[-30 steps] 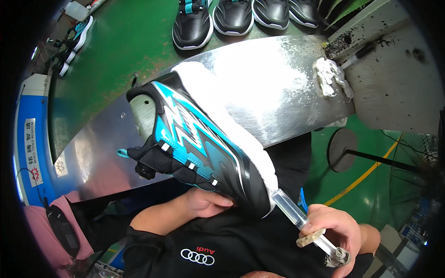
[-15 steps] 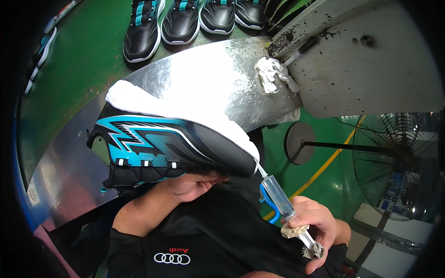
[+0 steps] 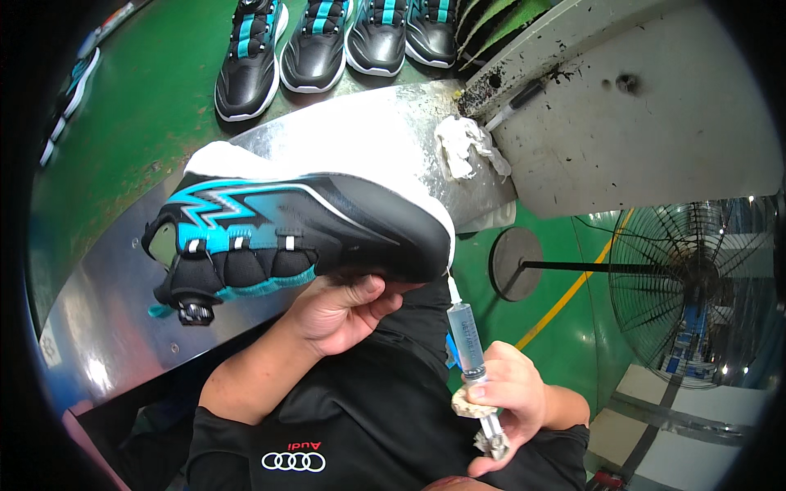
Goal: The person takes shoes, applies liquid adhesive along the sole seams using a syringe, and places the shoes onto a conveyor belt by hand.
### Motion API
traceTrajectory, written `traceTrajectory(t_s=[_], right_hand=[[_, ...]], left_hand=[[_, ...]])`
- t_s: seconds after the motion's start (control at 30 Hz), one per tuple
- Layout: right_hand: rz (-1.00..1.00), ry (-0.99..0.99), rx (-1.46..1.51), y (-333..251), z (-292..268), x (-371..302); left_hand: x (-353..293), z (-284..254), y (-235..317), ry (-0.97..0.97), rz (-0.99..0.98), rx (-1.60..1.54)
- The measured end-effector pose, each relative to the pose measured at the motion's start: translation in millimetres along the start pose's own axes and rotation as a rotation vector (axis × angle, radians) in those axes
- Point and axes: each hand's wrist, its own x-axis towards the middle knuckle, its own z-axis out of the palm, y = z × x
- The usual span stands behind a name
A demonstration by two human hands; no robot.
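Observation:
A black and turquoise sports shoe (image 3: 270, 221) with a thick white sole lies on its side in the air, toe to the right. My left hand (image 3: 348, 307) grips it from below near the toe; some of its fingers are hidden behind the upper. A black dial (image 3: 196, 311) shows by the tongue. In my right hand (image 3: 512, 397) is a clear plastic syringe (image 3: 467, 340), pointing up. Its thin white tip meets the seam between sole and upper at the toe. Cloth-like wrapping surrounds the syringe's flange and plunger end.
Several matching shoes (image 3: 315, 53) stand in a row on the green surface beyond. A shiny metal plate (image 3: 393, 123) lies behind the held shoe, with a crumpled white cloth (image 3: 467, 147) at its right end. A caged fan (image 3: 688, 286) stands at the right.
The shoe has rolled so more of its upper and the dial show. My right hand has moved left with the syringe, which now points more steeply upward, its tip still at the toe.

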Motion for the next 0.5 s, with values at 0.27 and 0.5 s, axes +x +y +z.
traceTrajectory(t_s=[0.27,0.5], right_hand=[[-0.118,0.01,-0.28,16,21,2],[-0.161,-0.066,-0.398,21,23,5]], left_hand=[[1,15,2,-0.035,0.036,-0.096],[-1,20,3,-0.02,0.043,-0.098]])
